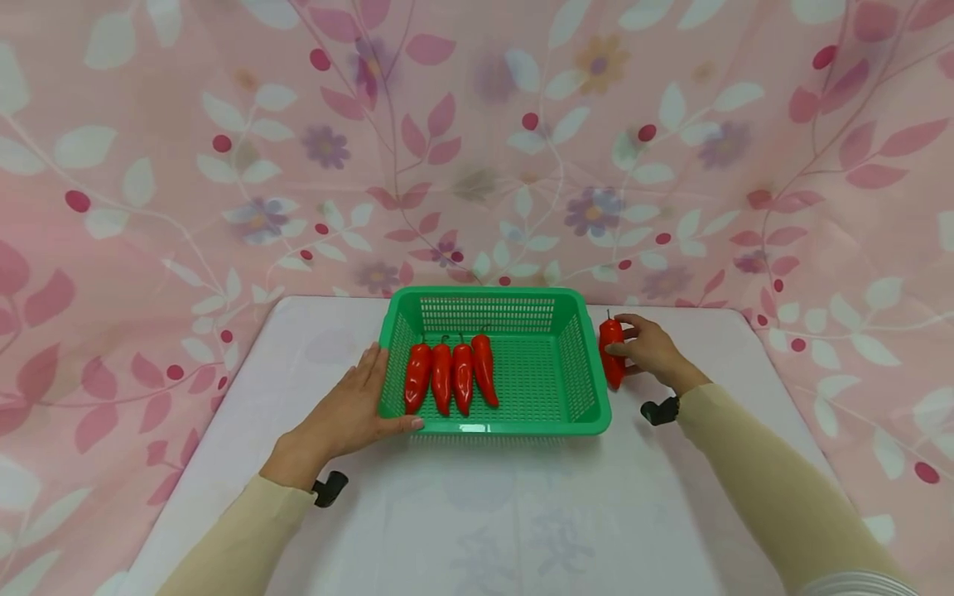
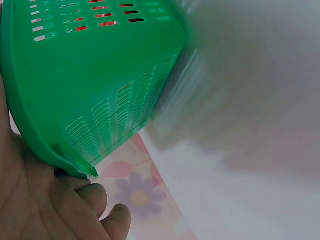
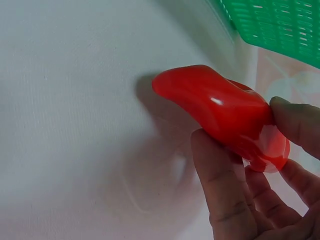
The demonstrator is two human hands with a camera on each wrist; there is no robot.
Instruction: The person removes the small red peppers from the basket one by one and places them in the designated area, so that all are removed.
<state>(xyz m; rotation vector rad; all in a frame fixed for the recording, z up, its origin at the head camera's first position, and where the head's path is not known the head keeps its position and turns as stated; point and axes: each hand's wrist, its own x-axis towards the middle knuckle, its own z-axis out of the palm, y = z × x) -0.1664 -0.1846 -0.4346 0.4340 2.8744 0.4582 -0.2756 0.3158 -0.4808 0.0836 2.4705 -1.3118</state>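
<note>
A green plastic basket (image 1: 514, 428) with slotted walls stands on the table. Several glossy red peppers (image 1: 463, 379) lie side by side in its left half, stems toward the far wall. My left hand (image 1: 346, 410) rests against the basket's left rim, fingers straight and thumb over the front rim. In the left wrist view its palm is beside the green rim (image 2: 25, 120). Just outside the basket's right wall, my right hand (image 1: 652, 352) holds another red pepper (image 3: 220, 105) between thumb and fingers, its stem end near the palm in the right wrist view.
A white cloth covers the table (image 1: 462, 513). Pink floral fabric (image 1: 477, 149) hangs behind the table and at both sides. A small black device (image 1: 330, 488) is strapped on the left wrist, another one (image 1: 659, 411) on the right.
</note>
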